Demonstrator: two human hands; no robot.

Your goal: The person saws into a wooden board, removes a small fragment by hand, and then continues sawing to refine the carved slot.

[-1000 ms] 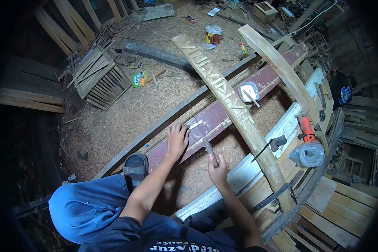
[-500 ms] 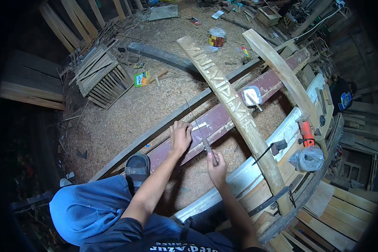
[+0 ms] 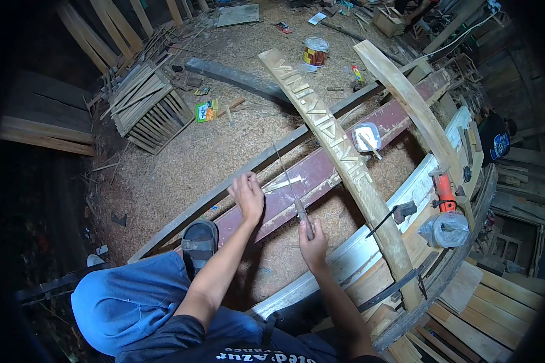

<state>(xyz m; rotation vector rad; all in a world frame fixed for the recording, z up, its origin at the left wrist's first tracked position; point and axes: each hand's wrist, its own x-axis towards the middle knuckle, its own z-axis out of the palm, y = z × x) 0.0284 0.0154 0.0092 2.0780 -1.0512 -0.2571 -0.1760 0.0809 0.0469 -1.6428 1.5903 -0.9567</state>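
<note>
My right hand (image 3: pixel 312 242) is closed round the wooden handle of a thin saw (image 3: pixel 301 212), whose narrow blade points up and away across the dark red board (image 3: pixel 313 175). A pale thin wood strip (image 3: pixel 284 184) lies on that board, beside and under the blade. At the strip's left end is my left hand (image 3: pixel 246 195), fingers bent and somewhat apart; its fingertips rest near the board's far edge. Small wood pieces (image 3: pixel 324 124) form a raised pattern along a curved plank (image 3: pixel 378 218) to the right.
Beyond the patterned plank sit a white tub (image 3: pixel 366 138) with a stick and a red power tool (image 3: pixel 445 192). A can (image 3: pixel 316 52) and a slatted crate (image 3: pixel 148 107) stand on the shavings-covered floor. Another person (image 3: pixel 495 138) is at the far right.
My left hand has slid left along the strip, uncovering more of it. The saw and my right hand are nearly unmoved. The view has shifted slightly.
</note>
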